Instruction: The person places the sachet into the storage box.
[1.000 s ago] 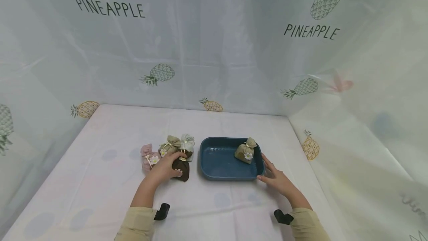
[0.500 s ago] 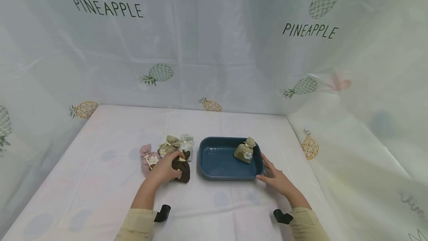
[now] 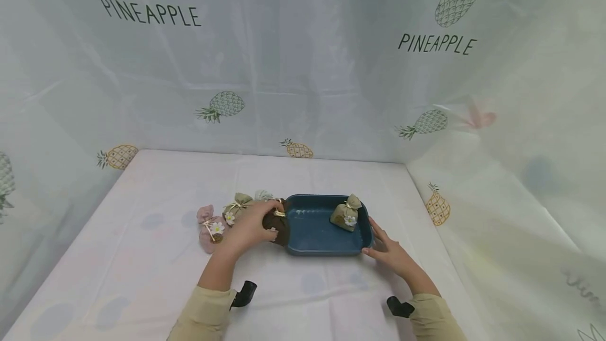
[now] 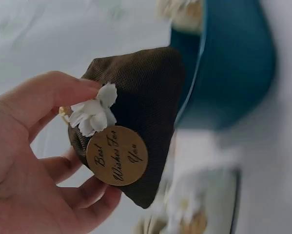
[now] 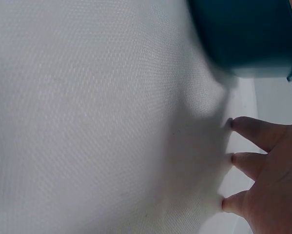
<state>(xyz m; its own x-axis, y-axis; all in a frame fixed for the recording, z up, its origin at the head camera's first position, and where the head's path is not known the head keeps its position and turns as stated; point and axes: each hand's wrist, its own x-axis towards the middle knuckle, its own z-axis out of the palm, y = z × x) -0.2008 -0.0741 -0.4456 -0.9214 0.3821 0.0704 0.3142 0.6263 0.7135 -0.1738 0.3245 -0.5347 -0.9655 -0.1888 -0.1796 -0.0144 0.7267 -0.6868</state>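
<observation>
While the pale printed backdrop [image 3: 303, 67] with its pineapples rose behind and on both sides, the white tablecloth [image 3: 142, 288] spread across the whole work surface below it. Near the middle of that cloth sat the blue tray [image 3: 326, 249], a rectangular dish with rounded corners. The right hand [image 3: 388, 251] lay at the tray's near right corner, fingers straight and relaxed, gripping nothing; in the right wrist view the fingertips [image 5: 243, 161] rested on the cloth just beside the tray [image 5: 243, 34]. The left hand [image 3: 248, 228] was curled around the dark brown sachet [image 3: 278, 225], thumb on top and fingers beneath, and held it at the tray's left rim, raised off the cloth. In the left wrist view the sachet [image 4: 146, 102] filled the palm of that hand [image 4: 24, 165], with the tray's wall [image 4: 233, 73] just beside it. Inside the tray, toward its far right corner, stood an olive sachet [image 3: 345, 214] with a white flower on its front. Left of the tray lay a small cluster: a tan sachet [image 3: 236, 207], a pink sachet [image 3: 210, 222] just beside it, and a white sachet [image 3: 262, 195] mostly hidden behind the left hand. Smallest of all were the white fabric flower [image 4: 93, 114] and the round tag [image 4: 116, 156] on the brown sachet, the tag reading "Best Wishes For You".
</observation>
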